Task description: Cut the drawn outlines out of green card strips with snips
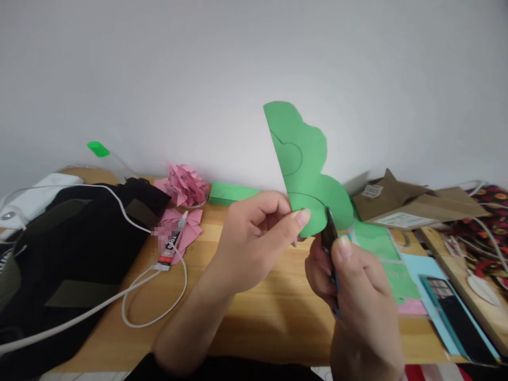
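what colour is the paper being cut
The paper is green with dark drawn lines, seen in the head view.

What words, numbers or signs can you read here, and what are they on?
Tube: maybe "7000", but too blurred to be sure.
Black cloth: white letters at the left edge, unreadable.
Brown packaging: white labels, print too small.
Flat green sheet: faint marks, too blurred.
Green cutout in the left hand: drawn lines, no words seen.

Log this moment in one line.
left grip: holds green paper | right grip: holds scissors | scissors: at drawn curve
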A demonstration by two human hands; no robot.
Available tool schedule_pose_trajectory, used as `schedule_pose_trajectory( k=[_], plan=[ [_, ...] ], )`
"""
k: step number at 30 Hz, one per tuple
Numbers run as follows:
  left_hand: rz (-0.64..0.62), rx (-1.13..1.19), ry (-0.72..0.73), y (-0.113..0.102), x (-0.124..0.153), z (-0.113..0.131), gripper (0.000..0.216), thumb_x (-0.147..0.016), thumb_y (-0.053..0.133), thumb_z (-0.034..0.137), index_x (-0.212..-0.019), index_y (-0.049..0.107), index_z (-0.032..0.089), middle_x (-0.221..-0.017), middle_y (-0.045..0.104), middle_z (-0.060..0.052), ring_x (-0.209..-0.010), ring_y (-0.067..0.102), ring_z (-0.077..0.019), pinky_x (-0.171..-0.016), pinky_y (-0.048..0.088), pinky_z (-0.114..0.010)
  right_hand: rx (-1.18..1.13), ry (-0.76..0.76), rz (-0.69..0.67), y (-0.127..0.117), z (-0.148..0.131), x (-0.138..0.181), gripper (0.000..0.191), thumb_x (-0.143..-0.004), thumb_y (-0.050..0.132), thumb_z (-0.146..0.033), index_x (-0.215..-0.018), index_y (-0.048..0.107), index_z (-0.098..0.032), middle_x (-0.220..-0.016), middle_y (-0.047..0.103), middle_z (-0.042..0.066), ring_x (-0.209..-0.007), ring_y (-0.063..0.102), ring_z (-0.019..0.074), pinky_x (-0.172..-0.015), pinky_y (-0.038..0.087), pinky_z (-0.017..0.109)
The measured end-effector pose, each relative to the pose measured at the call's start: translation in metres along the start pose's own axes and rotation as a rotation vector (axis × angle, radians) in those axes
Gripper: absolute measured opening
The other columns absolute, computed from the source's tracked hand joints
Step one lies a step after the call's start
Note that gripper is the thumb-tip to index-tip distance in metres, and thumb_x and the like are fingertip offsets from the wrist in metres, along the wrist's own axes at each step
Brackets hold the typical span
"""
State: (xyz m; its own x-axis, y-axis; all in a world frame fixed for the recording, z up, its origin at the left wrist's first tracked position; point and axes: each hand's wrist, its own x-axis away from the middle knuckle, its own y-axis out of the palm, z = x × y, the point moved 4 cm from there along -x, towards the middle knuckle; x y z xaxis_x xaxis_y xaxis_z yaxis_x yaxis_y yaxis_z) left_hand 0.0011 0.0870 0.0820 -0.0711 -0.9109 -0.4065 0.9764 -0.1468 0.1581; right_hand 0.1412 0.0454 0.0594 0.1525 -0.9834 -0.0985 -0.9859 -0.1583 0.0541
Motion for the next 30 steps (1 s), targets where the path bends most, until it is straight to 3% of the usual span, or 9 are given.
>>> schedule_pose_trajectory(
  k=[8,30],
  plan=[
    [-0.044,-0.029,-0.003,-0.0038,-0.001,0.0009,0.033,-0.085,0.066,0.017,-0.055,0.051,0.015,-0.052,0.051,0.006,-0.048,0.044,-0.0024,-0.045,0.037,-0.013,0.07,0.009,-0.03,-0.005,0.0,0.0004,0.048,-0.102,0.041,-0.048,-0.063,0.042,-0.021,-0.051,0.031,-0.006,-0.044,0.021,0.0085,-0.039,0.018,0.025],
    [-0.027,-0.077,-0.047,-0.0039,0.0003,-0.0023,0.032,-0.082,0.067,0.019,-0.053,0.054,0.016,-0.05,0.054,0.005,-0.046,0.045,-0.0048,-0.044,0.038,-0.017,0.127,-0.007,-0.059,-0.0082,-0.0003,-0.0028,0.049,-0.102,0.042,-0.049,-0.062,0.04,-0.021,-0.049,0.032,-0.006,-0.044,0.023,0.008,-0.038,0.016,0.024]
  ],
)
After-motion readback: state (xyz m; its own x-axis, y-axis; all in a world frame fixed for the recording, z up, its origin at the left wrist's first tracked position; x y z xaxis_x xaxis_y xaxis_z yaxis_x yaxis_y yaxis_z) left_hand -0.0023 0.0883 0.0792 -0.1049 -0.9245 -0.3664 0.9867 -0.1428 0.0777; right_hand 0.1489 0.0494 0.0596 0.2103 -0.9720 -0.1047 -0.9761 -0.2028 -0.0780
